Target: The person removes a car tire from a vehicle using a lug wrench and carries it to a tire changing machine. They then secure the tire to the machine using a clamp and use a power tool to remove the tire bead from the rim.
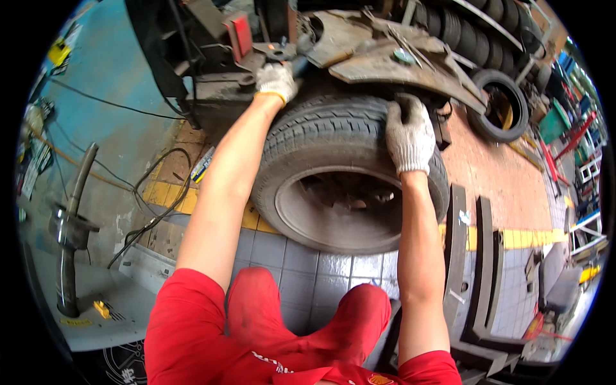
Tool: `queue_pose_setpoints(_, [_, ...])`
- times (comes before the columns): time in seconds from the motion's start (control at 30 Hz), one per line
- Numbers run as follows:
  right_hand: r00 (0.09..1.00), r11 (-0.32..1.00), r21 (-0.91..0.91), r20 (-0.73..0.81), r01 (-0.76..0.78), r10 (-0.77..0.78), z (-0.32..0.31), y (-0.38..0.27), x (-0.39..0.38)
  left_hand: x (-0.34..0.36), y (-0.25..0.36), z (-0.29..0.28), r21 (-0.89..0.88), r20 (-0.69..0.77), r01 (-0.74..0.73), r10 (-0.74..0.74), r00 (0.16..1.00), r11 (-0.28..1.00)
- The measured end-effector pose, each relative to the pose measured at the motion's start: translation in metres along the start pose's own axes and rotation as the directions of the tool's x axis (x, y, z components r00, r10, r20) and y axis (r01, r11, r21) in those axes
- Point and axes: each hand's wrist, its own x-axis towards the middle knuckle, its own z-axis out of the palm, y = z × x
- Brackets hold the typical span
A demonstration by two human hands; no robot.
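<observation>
A mounted car tire [327, 135] stands in front of me, tilted so that the tread's top and the hollow side of its wheel rim [308, 218] show. On the tread's right part lies my right hand [412, 135], in a white knit glove, its fingers curled over the rubber. My left hand [276, 81], gloved as well, is closed beyond the tire's upper left, at a cluttered workbench or machine. A dark bluish piece [299, 65] is right beside its fingers. What that hand grips is hidden.
Worn metal plates [398, 67] with tools on them overhang the tire's far side. A loose tire [499, 106] leans at the right, below racked tires [465, 38]. Dark metal bars [484, 269] lie at right. Left are a black cable [157, 218] and a machine with an upright post [80, 186].
</observation>
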Motion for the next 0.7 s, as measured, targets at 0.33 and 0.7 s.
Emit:
queue_pose_setpoints(0.33, [1.0, 0.999, -0.044, -0.022, 0.018, -0.019, -0.015, 0.003, -0.01, 0.033, 0.038, 0.043, 0.101, 0.174, 0.048, -0.065, 0.983, 0.994])
queue_pose_setpoints(0.7, [0.998, 0.999, -0.021, 0.059, -0.035, 0.036, -0.011, -0.01, -0.009, 0.009, -0.002, -0.047, -0.278, 0.256, 0.221, -0.149, 0.955, 0.935])
